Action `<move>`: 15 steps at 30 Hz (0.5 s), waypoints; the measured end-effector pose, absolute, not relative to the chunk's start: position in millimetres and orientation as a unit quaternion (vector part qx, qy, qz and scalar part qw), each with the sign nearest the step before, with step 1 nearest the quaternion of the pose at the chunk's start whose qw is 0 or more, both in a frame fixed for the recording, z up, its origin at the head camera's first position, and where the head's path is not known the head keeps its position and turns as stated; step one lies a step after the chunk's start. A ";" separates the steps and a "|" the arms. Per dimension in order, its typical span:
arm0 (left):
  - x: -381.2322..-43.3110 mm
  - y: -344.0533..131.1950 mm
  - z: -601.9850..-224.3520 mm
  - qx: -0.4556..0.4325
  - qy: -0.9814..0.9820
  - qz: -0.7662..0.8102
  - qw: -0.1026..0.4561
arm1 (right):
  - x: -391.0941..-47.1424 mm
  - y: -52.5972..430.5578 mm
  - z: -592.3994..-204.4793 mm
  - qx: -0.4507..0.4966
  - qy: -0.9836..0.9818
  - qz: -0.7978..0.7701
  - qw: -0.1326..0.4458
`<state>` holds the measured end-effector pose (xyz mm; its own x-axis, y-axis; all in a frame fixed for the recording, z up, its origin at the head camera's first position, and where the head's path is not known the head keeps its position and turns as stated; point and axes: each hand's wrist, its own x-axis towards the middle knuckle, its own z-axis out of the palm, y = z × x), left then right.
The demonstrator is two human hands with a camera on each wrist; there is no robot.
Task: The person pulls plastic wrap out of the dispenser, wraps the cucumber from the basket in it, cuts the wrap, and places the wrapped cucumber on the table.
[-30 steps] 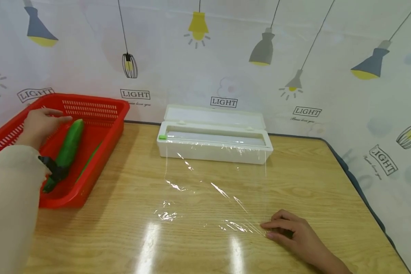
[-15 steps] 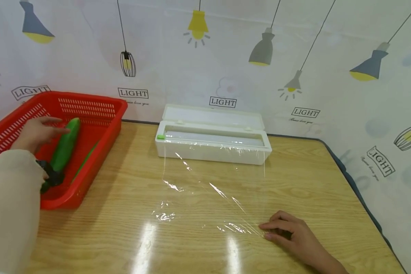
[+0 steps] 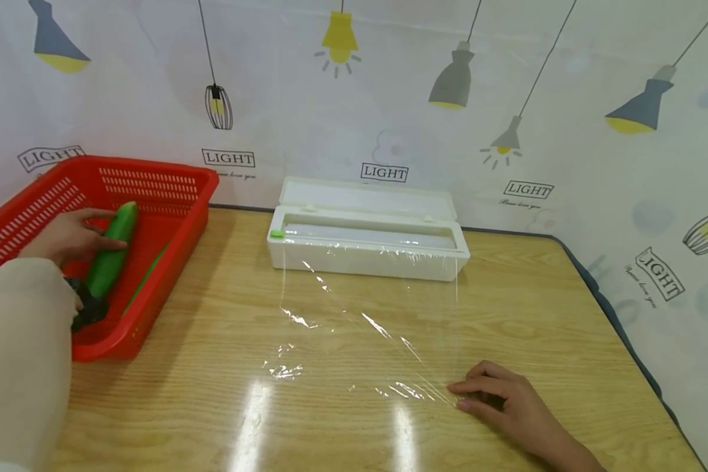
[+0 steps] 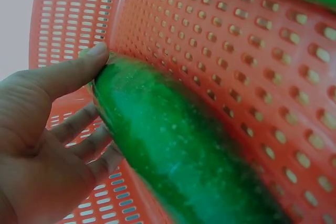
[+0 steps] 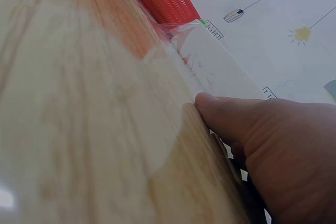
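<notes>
My left hand (image 3: pixel 73 236) is inside the red basket (image 3: pixel 168 282), at a green cucumber (image 3: pixel 113 255). In the left wrist view its thumb (image 4: pixel 79 73) lies against the near end of the cucumber (image 4: pixel 173 140), while the other fingers stay fairly straight beside it, not curled round. On the table, my right hand (image 3: pixel 516 410) pinches a corner of clear cling film (image 3: pixel 383 328) between thumb and fingers. The film stretches from a white cling film dispenser (image 3: pixel 366 261) whose lid stands raised.
A thin green item (image 3: pixel 147 275) lies along the basket's right side, mostly hidden. The black wrist camera (image 3: pixel 88 305) covers the cucumber's lower end. A green slider (image 3: pixel 277 234) sits at the dispenser's left end. Behind the wooden table (image 3: pixel 566 328) hangs a lamp-print sheet (image 3: pixel 307 85).
Inside the basket, my left hand has come down from above onto the cucumber, and its thumb now crosses it. My right hand and the film keep their place.
</notes>
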<state>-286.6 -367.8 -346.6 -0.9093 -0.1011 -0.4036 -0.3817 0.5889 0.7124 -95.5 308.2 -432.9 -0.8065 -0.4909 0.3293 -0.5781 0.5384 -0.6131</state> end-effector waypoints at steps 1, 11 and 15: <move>-286.9 -367.6 -346.3 -0.131 0.880 0.426 0.165 | -95.5 308.4 -432.8 0.305 -0.875 0.372 0.059; -292.3 -369.1 -348.1 -0.087 0.911 0.363 0.176 | -94.6 305.6 -427.4 0.306 -0.875 0.371 0.056; -295.0 -372.5 -346.1 -0.071 0.910 0.359 0.197 | -94.1 304.8 -426.4 0.306 -0.875 0.372 0.056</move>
